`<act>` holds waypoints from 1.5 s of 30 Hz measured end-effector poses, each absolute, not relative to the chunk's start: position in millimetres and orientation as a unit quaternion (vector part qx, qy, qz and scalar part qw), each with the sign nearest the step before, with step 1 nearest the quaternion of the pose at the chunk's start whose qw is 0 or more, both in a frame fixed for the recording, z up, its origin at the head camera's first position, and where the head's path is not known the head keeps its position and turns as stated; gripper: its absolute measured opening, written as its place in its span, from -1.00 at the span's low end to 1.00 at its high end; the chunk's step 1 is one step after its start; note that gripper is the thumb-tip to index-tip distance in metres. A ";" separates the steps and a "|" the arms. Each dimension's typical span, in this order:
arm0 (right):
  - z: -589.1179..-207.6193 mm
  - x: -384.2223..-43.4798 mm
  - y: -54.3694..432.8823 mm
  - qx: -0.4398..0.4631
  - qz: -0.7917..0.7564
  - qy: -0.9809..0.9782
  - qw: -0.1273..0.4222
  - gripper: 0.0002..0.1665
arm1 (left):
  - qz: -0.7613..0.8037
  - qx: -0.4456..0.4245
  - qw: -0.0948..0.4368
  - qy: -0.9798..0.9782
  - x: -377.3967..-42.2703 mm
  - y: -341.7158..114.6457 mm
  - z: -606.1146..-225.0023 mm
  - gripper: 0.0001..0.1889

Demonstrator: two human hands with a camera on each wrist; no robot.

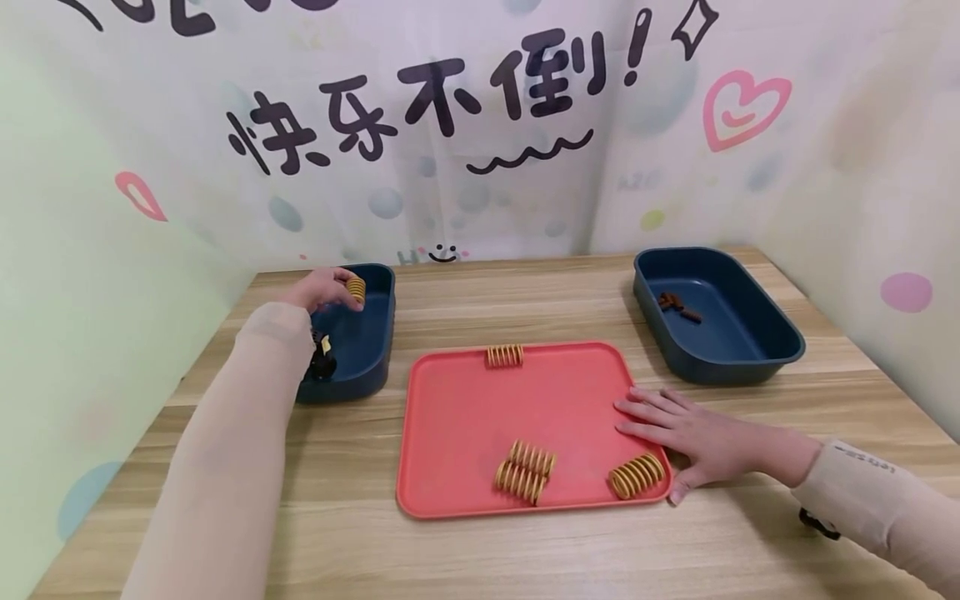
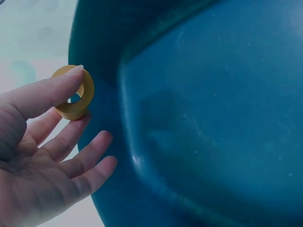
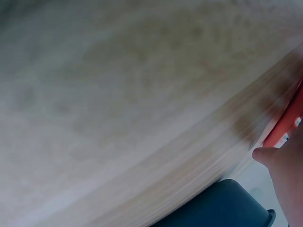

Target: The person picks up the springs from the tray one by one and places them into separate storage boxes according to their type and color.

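Observation:
Over the left blue bin (image 1: 378,367), my left hand (image 1: 318,289) pinches a yellow coil spring (image 1: 356,289) between thumb and fingers. The left wrist view shows that spring (image 2: 86,97) end-on, with the other fingers of the hand (image 2: 52,156) spread below it. My right hand (image 1: 697,437) lies with fingers spread across the right edge of the red tray (image 1: 450,417). Near its thumb is a yellow spring (image 1: 637,477) in the tray's front right corner. Two more springs (image 1: 525,472) lie together near the tray's front edge, and another spring (image 1: 505,356) lies at its back edge.
A second blue bin (image 1: 750,367) stands at the back right, with several small brown pieces (image 1: 678,307) inside. Dark items (image 1: 322,362) sit in the left bin, partly behind my left arm. A printed cloth (image 1: 450,192) hangs behind the wooden table (image 1: 337,533).

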State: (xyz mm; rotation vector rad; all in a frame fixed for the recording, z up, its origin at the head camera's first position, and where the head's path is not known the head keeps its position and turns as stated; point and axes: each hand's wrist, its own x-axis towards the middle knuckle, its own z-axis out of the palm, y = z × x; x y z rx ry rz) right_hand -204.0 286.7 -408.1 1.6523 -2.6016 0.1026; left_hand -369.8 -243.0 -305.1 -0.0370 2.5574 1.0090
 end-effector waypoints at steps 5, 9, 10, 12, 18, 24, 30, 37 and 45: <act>-407.8 -204.9 287.1 0.534 0.034 -0.845 0.026 0.10 | 0.340 -0.007 0.195 0.920 -369.7 -239.8 -306.3 -0.36; -407.7 -205.3 287.4 0.531 0.034 -0.847 0.021 0.10 | 0.320 0.003 0.203 0.925 -367.6 -240.3 -306.2 -0.36; -407.6 -205.4 287.5 0.530 0.035 -0.847 0.020 0.10 | 0.319 0.004 0.205 0.925 -367.3 -240.7 -306.0 -0.37; -407.4 -205.6 287.6 0.530 0.034 -0.847 0.021 0.10 | 0.318 0.007 0.206 0.925 -366.9 -241.0 -305.8 -0.37; -407.0 -205.4 287.6 0.529 0.035 -0.847 0.019 0.10 | 0.311 0.019 0.204 0.928 -368.7 -243.4 -308.5 -0.38; -406.4 -205.5 287.1 0.524 0.036 -0.851 0.012 0.10 | 0.310 0.040 0.192 0.930 -371.4 -250.8 -311.9 -0.38; -406.7 -205.7 287.4 0.526 0.037 -0.850 0.010 0.10 | 0.299 0.066 0.196 0.931 -371.7 -253.3 -311.6 -0.39; -406.4 -204.8 288.0 0.526 0.038 -0.850 0.011 0.10 | 0.295 0.087 0.205 0.929 -374.2 -251.1 -314.2 -0.39; -406.5 -204.6 287.1 0.526 0.039 -0.849 0.008 0.10 | 0.278 0.124 0.228 0.925 -377.9 -252.4 -328.3 -0.39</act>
